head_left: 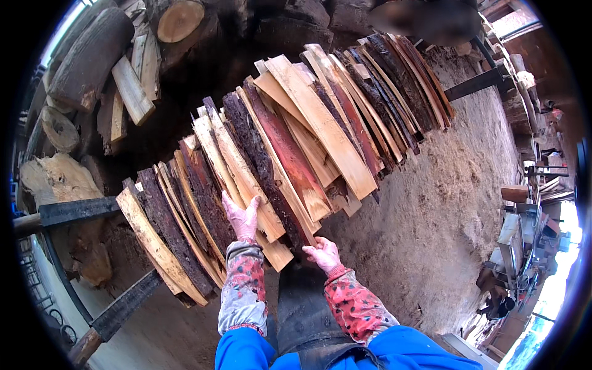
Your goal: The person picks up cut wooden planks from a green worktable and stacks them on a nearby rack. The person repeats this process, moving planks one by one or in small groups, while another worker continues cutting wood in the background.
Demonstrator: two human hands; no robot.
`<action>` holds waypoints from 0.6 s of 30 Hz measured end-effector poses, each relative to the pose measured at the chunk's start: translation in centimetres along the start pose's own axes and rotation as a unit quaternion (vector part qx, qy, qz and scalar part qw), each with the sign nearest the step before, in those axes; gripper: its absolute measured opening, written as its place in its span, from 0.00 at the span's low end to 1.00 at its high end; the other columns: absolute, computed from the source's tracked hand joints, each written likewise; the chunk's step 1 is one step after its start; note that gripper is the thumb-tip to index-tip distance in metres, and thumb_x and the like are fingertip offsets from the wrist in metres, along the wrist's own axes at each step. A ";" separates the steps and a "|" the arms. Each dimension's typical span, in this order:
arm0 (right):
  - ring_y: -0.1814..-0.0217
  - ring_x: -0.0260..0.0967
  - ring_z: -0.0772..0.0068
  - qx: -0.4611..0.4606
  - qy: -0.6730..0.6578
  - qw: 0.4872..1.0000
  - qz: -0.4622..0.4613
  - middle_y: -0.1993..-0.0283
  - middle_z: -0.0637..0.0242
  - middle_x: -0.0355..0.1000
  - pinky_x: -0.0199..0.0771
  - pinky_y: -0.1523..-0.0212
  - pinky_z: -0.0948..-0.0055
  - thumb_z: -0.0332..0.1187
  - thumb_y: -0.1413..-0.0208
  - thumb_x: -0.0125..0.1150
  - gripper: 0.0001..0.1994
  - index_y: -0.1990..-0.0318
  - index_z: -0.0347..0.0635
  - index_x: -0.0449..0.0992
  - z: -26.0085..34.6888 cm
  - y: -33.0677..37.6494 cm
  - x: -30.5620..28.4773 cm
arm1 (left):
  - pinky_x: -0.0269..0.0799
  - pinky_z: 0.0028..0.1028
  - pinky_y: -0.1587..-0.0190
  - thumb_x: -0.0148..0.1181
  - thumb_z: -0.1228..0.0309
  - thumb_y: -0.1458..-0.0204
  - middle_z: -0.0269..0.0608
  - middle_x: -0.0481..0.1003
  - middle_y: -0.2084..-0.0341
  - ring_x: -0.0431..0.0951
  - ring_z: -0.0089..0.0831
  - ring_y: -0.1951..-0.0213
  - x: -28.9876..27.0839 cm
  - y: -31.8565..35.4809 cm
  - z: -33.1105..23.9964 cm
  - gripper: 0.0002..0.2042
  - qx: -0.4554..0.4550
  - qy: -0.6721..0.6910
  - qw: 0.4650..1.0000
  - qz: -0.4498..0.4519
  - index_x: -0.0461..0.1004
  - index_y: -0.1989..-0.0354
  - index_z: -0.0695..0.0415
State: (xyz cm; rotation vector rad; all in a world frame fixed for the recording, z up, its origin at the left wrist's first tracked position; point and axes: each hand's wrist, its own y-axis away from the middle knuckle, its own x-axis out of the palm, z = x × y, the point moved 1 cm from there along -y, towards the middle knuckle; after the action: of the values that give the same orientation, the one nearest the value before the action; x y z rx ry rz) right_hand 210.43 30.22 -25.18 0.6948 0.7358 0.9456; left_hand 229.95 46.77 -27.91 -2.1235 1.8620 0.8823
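The left hand (242,217) lies flat and open on top of a pale, bark-edged wood slab (237,179), with the fingers spread out. The right hand (322,253) curls around the near end of a dark, rough bark slab (262,163) and holds it from below. Both slabs sit in a long row of thin wooden slabs (320,123), some pale, some reddish, some dark with bark, that lean on one another. The row rests on dark metal bars (80,209). Past the row, at the far left, lies a heap of thick round logs (86,55). To the right, the ground is covered in brown sawdust (444,203).
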 end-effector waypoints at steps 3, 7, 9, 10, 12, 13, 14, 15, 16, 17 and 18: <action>0.72 0.71 0.80 -0.029 -0.072 0.997 0.015 0.69 0.70 0.72 0.76 0.70 0.79 0.29 0.48 0.67 0.17 0.53 0.32 0.71 -1.0 0.4 -0.5 | 0.48 0.38 0.32 0.74 0.62 0.60 0.63 0.54 0.36 0.53 0.52 0.33 -0.2 -0.1 0.6 0.49 0.016 0.011 1.000 0.002 0.48 0.33 0.68; 0.71 0.71 0.79 -0.032 -0.059 0.998 -0.021 0.68 0.68 0.72 0.77 0.69 0.78 0.26 0.48 0.66 0.14 0.55 0.34 0.71 -0.3 -0.3 -0.6 | 0.47 0.38 0.32 0.74 0.61 0.59 0.64 0.54 0.36 0.53 0.53 0.33 0.1 -0.2 0.6 0.49 0.020 0.008 1.000 0.003 0.47 0.33 0.68; 0.70 0.71 0.79 -0.052 -0.084 0.994 -0.040 0.69 0.68 0.72 0.77 0.69 0.78 0.26 0.48 0.65 0.13 0.56 0.34 0.71 0.2 -0.8 -0.4 | 0.47 0.39 0.32 0.74 0.60 0.60 0.64 0.54 0.36 0.53 0.54 0.34 0.3 -0.3 0.7 0.50 0.023 0.005 1.000 0.007 0.47 0.33 0.68; 0.70 0.71 0.79 -0.061 -0.097 0.992 -0.047 0.69 0.68 0.72 0.77 0.69 0.78 0.26 0.47 0.65 0.13 0.56 0.34 0.71 0.5 -1.2 -0.3 | 0.48 0.39 0.32 0.74 0.59 0.60 0.65 0.54 0.36 0.53 0.54 0.34 0.1 -0.4 0.8 0.51 0.019 -0.001 1.000 0.010 0.46 0.33 0.68; 0.69 0.72 0.79 -0.064 -0.093 0.993 -0.037 0.68 0.66 0.73 0.75 0.68 0.78 0.28 0.48 0.65 0.20 0.49 0.30 0.70 0.5 -1.4 -0.3 | 0.48 0.38 0.32 0.74 0.59 0.60 0.65 0.54 0.37 0.53 0.54 0.34 -0.1 -0.4 1.2 0.51 0.024 -0.011 1.000 0.010 0.47 0.34 0.69; 0.68 0.72 0.78 -0.076 -0.074 0.994 -0.035 0.67 0.65 0.74 0.75 0.67 0.77 0.29 0.48 0.66 0.21 0.48 0.30 0.70 0.2 -1.2 -0.4 | 0.49 0.38 0.32 0.74 0.60 0.60 0.66 0.55 0.37 0.54 0.54 0.34 -0.2 -0.5 1.4 0.50 0.030 -0.022 0.999 0.015 0.47 0.34 0.70; 0.67 0.73 0.78 -0.088 -0.056 0.994 -0.038 0.67 0.64 0.75 0.75 0.67 0.76 0.30 0.49 0.66 0.22 0.48 0.29 0.70 -0.7 -1.2 -0.9 | 0.49 0.38 0.32 0.74 0.60 0.60 0.66 0.55 0.37 0.54 0.55 0.35 -0.2 -0.5 0.9 0.49 0.030 -0.020 0.999 0.022 0.48 0.34 0.71; 0.65 0.73 0.77 -0.107 -0.021 0.993 -0.035 0.65 0.62 0.77 0.74 0.64 0.76 0.33 0.48 0.66 0.26 0.44 0.29 0.69 -2.1 -1.2 -1.3 | 0.49 0.38 0.32 0.73 0.60 0.59 0.66 0.55 0.38 0.54 0.55 0.35 -0.5 -0.3 0.6 0.48 0.035 -0.037 0.998 0.028 0.48 0.35 0.71; 0.67 0.71 0.79 -0.119 0.052 0.991 -0.004 0.66 0.65 0.74 0.72 0.66 0.77 0.32 0.46 0.64 0.28 0.41 0.26 0.63 -3.3 -0.9 -2.1 | 0.49 0.39 0.32 0.72 0.61 0.58 0.66 0.55 0.38 0.54 0.54 0.35 -0.8 0.1 0.7 0.47 0.038 -0.055 0.997 0.030 0.49 0.35 0.71; 0.67 0.71 0.79 -0.088 0.047 0.995 0.020 0.66 0.65 0.74 0.73 0.65 0.77 0.34 0.46 0.64 0.28 0.41 0.26 0.65 -3.7 0.2 -3.1 | 0.49 0.38 0.32 0.71 0.61 0.56 0.66 0.55 0.37 0.54 0.54 0.35 -1.3 0.8 0.2 0.45 0.030 -0.072 0.996 0.042 0.50 0.35 0.72; 0.67 0.71 0.79 -0.058 0.042 0.996 0.045 0.66 0.66 0.75 0.73 0.64 0.76 0.36 0.45 0.63 0.27 0.42 0.27 0.66 -4.3 1.6 -4.1 | 0.49 0.39 0.32 0.69 0.61 0.54 0.65 0.55 0.37 0.54 0.54 0.34 -1.6 1.9 0.3 0.43 0.049 -0.093 0.994 0.038 0.51 0.36 0.72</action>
State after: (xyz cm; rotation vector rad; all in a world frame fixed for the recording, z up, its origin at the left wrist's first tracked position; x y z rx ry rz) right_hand 204.61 28.08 -25.33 0.5933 0.7227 1.0969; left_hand 227.96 47.89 -26.79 -1.8567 1.8608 0.9489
